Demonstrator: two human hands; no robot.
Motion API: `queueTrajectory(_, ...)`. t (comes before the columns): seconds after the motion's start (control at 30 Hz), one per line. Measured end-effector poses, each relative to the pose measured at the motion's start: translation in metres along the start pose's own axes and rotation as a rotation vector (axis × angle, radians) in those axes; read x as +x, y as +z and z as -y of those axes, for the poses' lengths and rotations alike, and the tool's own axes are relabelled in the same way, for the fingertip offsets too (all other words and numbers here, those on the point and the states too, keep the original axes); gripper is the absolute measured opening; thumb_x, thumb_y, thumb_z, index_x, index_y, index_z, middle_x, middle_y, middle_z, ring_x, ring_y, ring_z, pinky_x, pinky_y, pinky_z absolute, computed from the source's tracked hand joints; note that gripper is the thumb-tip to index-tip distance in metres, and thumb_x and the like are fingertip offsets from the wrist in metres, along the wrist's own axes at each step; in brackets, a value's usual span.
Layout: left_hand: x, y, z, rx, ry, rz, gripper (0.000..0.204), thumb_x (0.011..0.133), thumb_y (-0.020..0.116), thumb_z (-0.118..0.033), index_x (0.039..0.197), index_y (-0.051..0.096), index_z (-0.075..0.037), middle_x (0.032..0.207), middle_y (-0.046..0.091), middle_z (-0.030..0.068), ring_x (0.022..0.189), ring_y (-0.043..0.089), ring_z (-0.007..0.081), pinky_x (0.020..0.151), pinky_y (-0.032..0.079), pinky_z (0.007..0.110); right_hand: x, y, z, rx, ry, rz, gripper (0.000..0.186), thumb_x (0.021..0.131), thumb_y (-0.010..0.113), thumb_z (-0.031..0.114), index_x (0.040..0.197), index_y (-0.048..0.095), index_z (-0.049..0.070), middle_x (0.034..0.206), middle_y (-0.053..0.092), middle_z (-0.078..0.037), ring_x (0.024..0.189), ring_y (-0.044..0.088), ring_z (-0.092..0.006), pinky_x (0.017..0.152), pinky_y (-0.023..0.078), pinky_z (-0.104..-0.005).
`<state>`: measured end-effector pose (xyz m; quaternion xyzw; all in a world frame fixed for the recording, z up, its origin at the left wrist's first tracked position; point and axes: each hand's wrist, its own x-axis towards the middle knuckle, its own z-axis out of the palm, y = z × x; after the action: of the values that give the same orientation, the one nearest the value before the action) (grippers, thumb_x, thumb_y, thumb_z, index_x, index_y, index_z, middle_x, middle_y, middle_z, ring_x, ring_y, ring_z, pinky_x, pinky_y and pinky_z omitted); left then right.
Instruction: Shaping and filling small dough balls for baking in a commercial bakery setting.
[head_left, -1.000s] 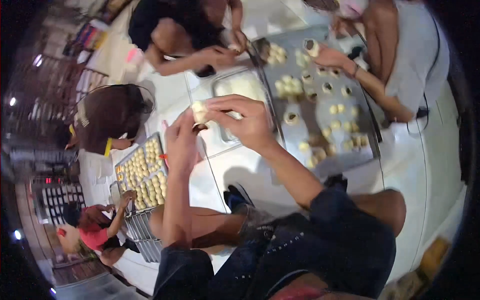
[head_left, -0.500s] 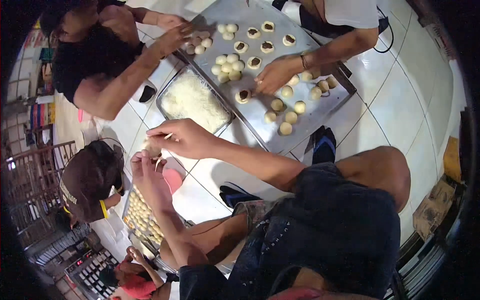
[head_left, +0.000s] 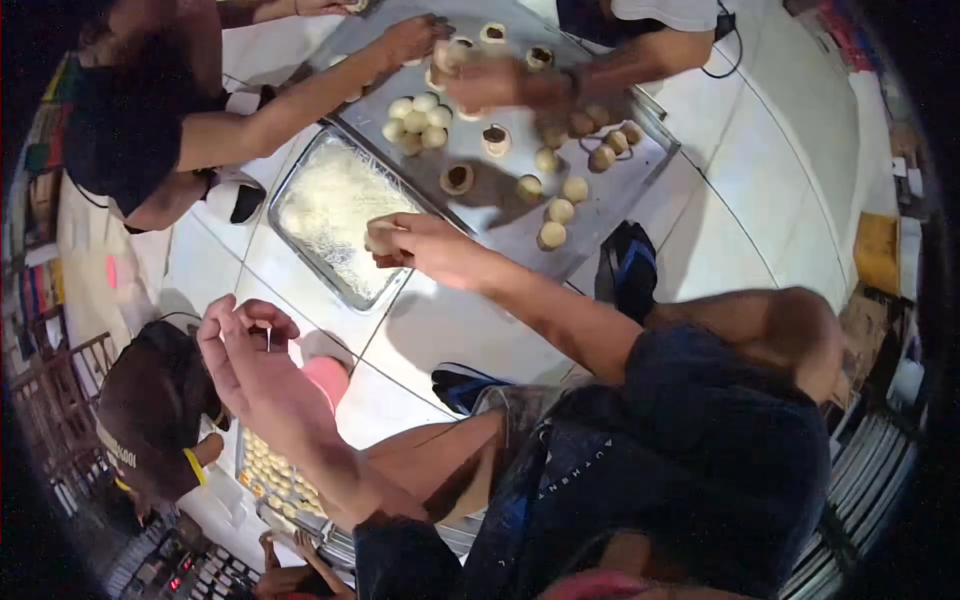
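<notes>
My right hand (head_left: 435,250) is closed on a pale dough ball (head_left: 382,238), above a metal pan of white powder (head_left: 306,256). My left hand (head_left: 250,365) is raised to its left, fingers apart and curved, with nothing visible in it. The large metal tray (head_left: 625,185) beyond bears clustered round dough balls (head_left: 415,125) and flattened dough pieces with dark filling (head_left: 495,140).
Two co-workers' arms (head_left: 255,135) (head_left: 640,65) reach over the large tray. Another person in a dark cap (head_left: 150,400) is at lower left, near a tray of small balls (head_left: 280,470). My sandalled feet (head_left: 625,265) and bent knees frame the tiled floor (head_left: 400,390).
My hands have separated: the right moved right toward the powder pan with the dough, the left moved left and released it. The view shifted, and the co-workers' arms moved over the tray.
</notes>
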<state>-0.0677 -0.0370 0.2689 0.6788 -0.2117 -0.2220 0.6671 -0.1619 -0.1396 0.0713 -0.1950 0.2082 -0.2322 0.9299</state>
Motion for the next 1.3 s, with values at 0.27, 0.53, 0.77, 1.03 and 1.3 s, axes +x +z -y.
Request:
queueTrajectory(0.27,0.021,-0.023,0.0,-0.121,-0.07,0.107,0.027,0.099,0.05,-0.023,0.116,0.055,-0.002,0.092,0.058,0.0046,0.082,0.05,0.013,0.078,0.038,0.026,-0.037,-0.091,-0.006,-1.539,-0.2,-0.665,0.05,0.07,0.074,0.022,0.115,0.059,0.004,0.101,0.065,-0.015,0.086,0.064,-0.0322,0.076,0.051,-0.04)
queueTrajectory(0.53,0.036,-0.061,-0.017,-0.363,-0.028,0.215,0.034,0.099,0.051,-0.029,0.12,0.054,-0.003,0.103,0.057,0.0035,0.09,0.049,0.0122,0.083,0.036,0.027,-0.025,-0.134,0.005,-2.002,0.069,-0.741,0.03,0.067,0.068,0.024,0.086,0.066,0.0,0.091,0.065,-0.019,0.08,0.061,-0.0369,0.07,0.049,-0.0444)
queueTrajectory(0.77,0.035,-0.074,-0.021,-0.381,-0.084,0.136,0.034,0.099,0.05,-0.029,0.121,0.053,-0.003,0.104,0.056,0.0029,0.091,0.05,0.012,0.084,0.036,0.028,0.012,-0.166,0.01,-1.75,-0.368,-0.548,0.032,0.073,0.066,0.026,0.092,0.067,0.001,0.093,0.066,-0.018,0.078,0.062,-0.036,0.069,0.05,-0.0428)
queueTrajectory(1.03,0.02,-0.08,-0.034,-0.334,0.006,0.115,0.033,0.098,0.051,-0.028,0.12,0.054,-0.003,0.103,0.057,0.0038,0.09,0.05,0.0126,0.082,0.036,0.027,0.072,-0.195,-0.011,-1.01,-0.454,-0.624,0.023,0.085,0.061,0.018,0.104,0.065,0.005,0.094,0.067,-0.013,0.079,0.064,-0.0273,0.07,0.052,-0.0381)
queueTrajectory(1.3,-0.007,-0.068,-0.039,0.199,0.016,0.273,0.027,0.098,0.044,-0.019,0.112,0.056,0.001,0.101,0.059,0.0091,0.087,0.051,0.0168,0.082,0.04,0.029,0.059,-0.09,0.011,-0.303,-0.182,-0.34,0.024,0.091,0.06,0.012,0.115,0.062,0.009,0.093,0.066,-0.007,0.083,0.064,-0.0191,0.07,0.052,-0.0326)
